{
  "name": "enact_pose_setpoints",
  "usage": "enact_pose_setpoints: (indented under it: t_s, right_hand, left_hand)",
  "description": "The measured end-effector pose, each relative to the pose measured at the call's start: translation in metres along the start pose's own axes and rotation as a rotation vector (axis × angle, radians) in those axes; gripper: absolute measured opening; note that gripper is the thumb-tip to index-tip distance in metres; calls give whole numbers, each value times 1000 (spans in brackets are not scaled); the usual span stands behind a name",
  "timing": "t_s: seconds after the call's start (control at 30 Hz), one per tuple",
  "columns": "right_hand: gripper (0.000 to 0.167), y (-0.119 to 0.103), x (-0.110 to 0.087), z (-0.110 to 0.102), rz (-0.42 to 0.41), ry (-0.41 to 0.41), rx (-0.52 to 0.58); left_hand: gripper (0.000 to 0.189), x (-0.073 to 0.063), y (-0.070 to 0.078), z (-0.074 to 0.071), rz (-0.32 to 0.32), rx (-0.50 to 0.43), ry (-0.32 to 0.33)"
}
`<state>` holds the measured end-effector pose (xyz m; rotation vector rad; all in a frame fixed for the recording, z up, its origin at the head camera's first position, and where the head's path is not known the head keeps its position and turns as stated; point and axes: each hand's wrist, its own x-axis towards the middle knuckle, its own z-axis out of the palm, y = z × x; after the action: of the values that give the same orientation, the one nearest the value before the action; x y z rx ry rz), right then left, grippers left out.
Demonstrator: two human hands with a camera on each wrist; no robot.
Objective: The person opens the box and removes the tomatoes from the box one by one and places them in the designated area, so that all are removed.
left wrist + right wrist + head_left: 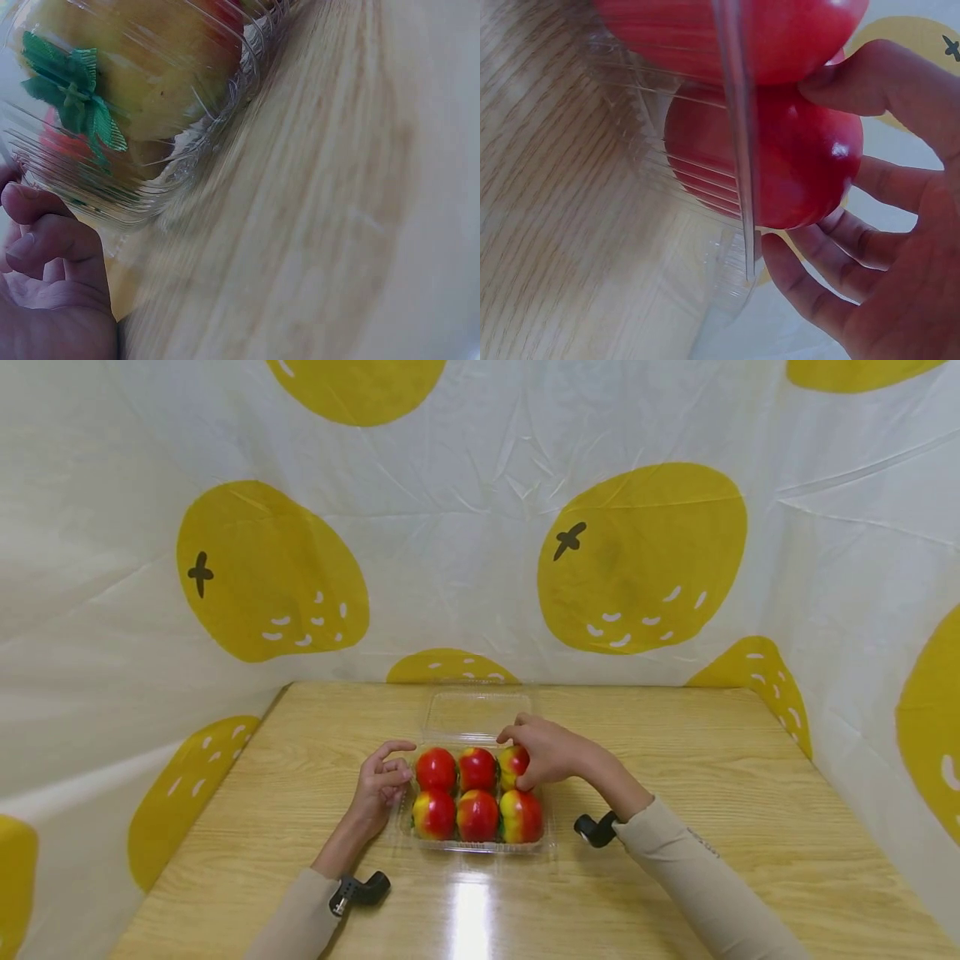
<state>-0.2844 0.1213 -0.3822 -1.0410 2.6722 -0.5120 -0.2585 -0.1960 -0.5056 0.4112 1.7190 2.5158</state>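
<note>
Nearest the camera, a beige left sleeve (295, 917) and right sleeve (701, 877) are spanning the foreground above a wood-grained table (322, 727). Between them we are seeing a clear plastic box (474, 846) standing on the table, its lid (480, 714) lying folded back at the far side. Six red-and-yellow fruits are filling it in two rows of three; through the left wall we are noting green leaves (73, 97) on one of them. The right hand (551, 750) is grasping the far-row right fruit (513, 763), thumb and fingers set around it, while that fruit is sitting at its place in the box. The left hand (377, 789) is lying relaxed beside the left wall, fingers loosely bent and grasping nothing that we are able to see; whether a fingertip is touching the rim, we cannot tell. As to progress, we are judging all six places to be occupied, five fruits standing free of the hands; the sixth is awaiting release, and the lid is remaining unclosed.
</note>
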Motion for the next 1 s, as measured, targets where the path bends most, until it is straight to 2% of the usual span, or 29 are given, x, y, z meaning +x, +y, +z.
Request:
enact_pose_setpoints:
  t_s: [0.37,0.63,0.9,1.0]
  right_hand:
    - [50,1,-4,-7,-13,40,32]
    - [51,6,-10,-9,-4,56,89]
    - [49,12,-17,-8,-30,98,99]
    - [49,12,-20,-9,-33,108,133]
  left_hand:
    - [36,1,0,-1,-15,3,2]
    - [36,0,0,-2,-24,10,9]
    - [37,0,1,-1,-25,10,7]
    - [37,0,1,-1,-24,9,4]
